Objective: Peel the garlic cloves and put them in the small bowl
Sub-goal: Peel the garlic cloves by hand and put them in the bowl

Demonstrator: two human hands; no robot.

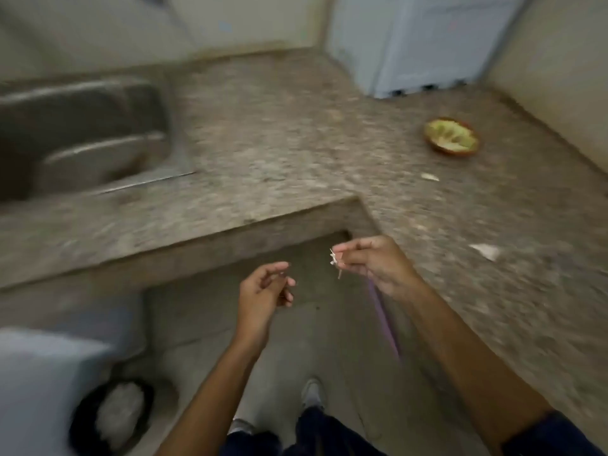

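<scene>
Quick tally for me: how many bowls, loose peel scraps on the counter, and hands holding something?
Bowls: 1, the small bowl at the far right of the counter.
Loose peel scraps on the counter: 2, peel scrap and larger peel scrap.
Hands holding something: 1, the right hand pinches garlic skin; the left hand looks empty.
Total: 4

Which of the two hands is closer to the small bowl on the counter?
The right hand is closer. It is below and left of the bowl, at the counter edge, pinching garlic skin. The left hand is farther left, over the floor.
</scene>
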